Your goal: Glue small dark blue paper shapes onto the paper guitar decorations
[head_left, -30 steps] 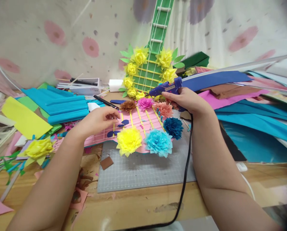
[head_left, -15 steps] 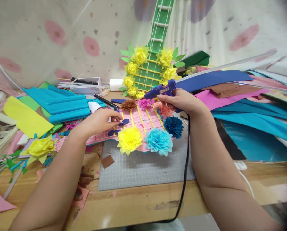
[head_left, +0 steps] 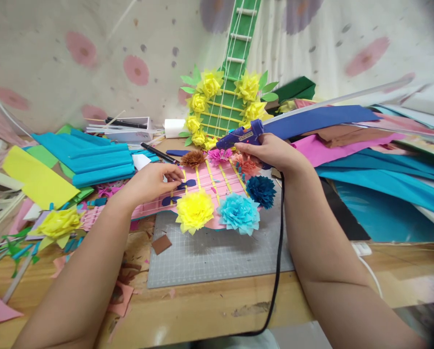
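A pink paper guitar body [head_left: 206,186] lies on a grey cutting mat [head_left: 217,257], ringed with paper flowers: yellow [head_left: 194,211], light blue [head_left: 239,213], dark blue [head_left: 261,190], coral, magenta and brown. My left hand [head_left: 155,180] rests on the pink body, its fingertips pinching a small dark blue paper piece [head_left: 188,184] against it. My right hand [head_left: 271,152] grips a blue glue gun [head_left: 240,137], nozzle pointing left above the magenta flower. Its black cord [head_left: 277,257] hangs down toward me.
A green paper guitar [head_left: 227,97] with yellow flowers leans against the floral cloth behind. Teal and yellow paper folds [head_left: 89,162] lie left, stacked coloured sheets [head_left: 365,145] right. A loose yellow flower [head_left: 59,224], a brown scrap [head_left: 161,245] and paper cuttings litter the wooden table.
My right hand has carried the glue gun leftward and slightly lower. My left hand has shifted right onto the dark blue piece.
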### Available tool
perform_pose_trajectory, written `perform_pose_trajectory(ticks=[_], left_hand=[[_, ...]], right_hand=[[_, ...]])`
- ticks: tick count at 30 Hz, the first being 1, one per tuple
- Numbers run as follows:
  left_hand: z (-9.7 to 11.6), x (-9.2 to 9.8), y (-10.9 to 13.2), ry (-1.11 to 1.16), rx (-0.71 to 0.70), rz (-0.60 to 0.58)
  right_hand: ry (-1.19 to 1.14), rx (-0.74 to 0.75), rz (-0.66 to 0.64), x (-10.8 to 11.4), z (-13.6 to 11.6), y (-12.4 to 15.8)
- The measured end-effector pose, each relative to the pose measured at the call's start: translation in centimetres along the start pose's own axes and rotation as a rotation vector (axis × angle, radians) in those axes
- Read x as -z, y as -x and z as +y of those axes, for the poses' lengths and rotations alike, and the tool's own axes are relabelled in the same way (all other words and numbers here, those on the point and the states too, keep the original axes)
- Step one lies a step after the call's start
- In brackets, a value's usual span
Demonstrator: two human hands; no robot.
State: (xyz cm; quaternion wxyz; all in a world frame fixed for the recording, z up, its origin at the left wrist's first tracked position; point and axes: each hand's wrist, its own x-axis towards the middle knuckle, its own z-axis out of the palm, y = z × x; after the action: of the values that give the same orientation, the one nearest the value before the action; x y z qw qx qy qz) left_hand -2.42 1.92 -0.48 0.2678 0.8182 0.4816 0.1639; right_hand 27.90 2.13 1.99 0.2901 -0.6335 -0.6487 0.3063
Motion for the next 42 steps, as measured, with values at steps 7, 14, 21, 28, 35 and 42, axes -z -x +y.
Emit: perform_pose_trajectory(ticks=[7,14,21,28,35,42], left_hand=[[-0.3,-0.2,-0.5,0.155,0.108,0.071],[0.2,-0.3,-0.5,0.295,0.228,0.052],[0.0,-0.4,-0.7,0.433,0.221,0.18],[1.9,-1.8,-0.6,0.625,0.319,0.274],[3.9,-3.1,-0.5,0.772,0.353,0.266],[4.1,-2.7,-0.5,0.789,0.411,0.25]], right_hand=[[0.032,0.008,0.005,-0.3,-1.0,0.3],[-0.065,0.045,-0.082,-1.5,-1.8,0.6],[-0.513,0.081,-0.067,-3.9,-3.7,1.3],[-0.479,0.078,-0.146,-6.7,-4.6,1.9],[-0.289,0.166,-0.132,-8.1,-4.5,1.3],[-0.183,0.108,-0.086,-8.1,-4.6,1.3]])
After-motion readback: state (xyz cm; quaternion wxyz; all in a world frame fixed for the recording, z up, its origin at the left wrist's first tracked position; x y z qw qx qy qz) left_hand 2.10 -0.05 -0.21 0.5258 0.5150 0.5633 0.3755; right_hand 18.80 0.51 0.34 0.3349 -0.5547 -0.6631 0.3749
